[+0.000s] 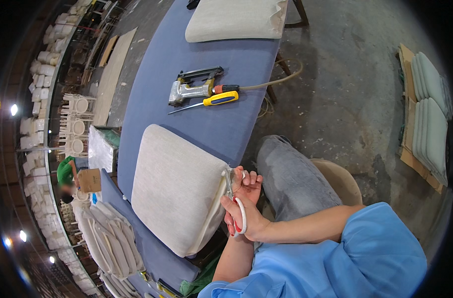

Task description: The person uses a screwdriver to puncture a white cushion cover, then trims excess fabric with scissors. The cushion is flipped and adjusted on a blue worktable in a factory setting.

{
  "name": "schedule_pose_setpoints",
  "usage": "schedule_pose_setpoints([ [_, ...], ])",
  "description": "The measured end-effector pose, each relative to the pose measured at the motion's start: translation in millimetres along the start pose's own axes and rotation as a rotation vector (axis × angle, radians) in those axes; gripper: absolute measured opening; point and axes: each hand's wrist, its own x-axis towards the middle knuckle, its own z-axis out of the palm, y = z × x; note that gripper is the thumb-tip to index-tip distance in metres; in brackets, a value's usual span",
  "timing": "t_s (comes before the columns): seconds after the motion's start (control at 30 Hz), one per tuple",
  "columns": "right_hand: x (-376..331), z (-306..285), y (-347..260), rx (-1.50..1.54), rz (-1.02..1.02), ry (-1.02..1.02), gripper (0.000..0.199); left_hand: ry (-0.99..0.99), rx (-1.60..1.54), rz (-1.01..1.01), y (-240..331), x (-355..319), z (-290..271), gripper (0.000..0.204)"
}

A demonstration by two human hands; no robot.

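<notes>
A beige upholstered seat cushion (176,188) lies on the blue padded table (226,129) right in front of me. My right hand (253,226) reaches in from the right and grips red-and-white-handled scissors (240,211). Their blades point up along the cushion's right edge, at its near corner. My left hand (249,183) is just behind the scissors with fingers curled at that corner; loose fabric seems pinched there, though the grip is partly hidden. My grey-trousered knee is beside both hands.
A pneumatic staple gun (191,87) with its hose and a yellow-handled screwdriver (219,99) lie mid-table. A second cushion (236,20) rests at the far end. Stacked cushions (430,119) sit on the floor at right, and more pads (112,238) are piled at lower left. A person in green (65,171) is at far left.
</notes>
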Motion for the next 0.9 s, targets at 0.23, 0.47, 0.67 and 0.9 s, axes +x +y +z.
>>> schedule_pose_setpoints([
  [0.23,-5.8,9.8,0.6,0.165,0.138,0.043,0.049,-0.081,0.042,-0.023,3.2,-0.7,-6.0,0.018],
  [0.47,0.6,1.6,6.0,0.065,-0.033,0.021,0.051,-0.062,0.068,-0.002,3.6,-3.9,2.9,0.021],
  [0.67,-4.5,-16.7,-11.2,0.130,0.078,-0.064,0.046,-0.027,0.155,0.062,0.8,-12.8,15.6,0.031],
  [0.9,-18.3,-6.6,0.1,0.169,0.156,-0.069,0.056,-0.099,0.095,-0.038,5.4,2.1,-15.4,0.019],
])
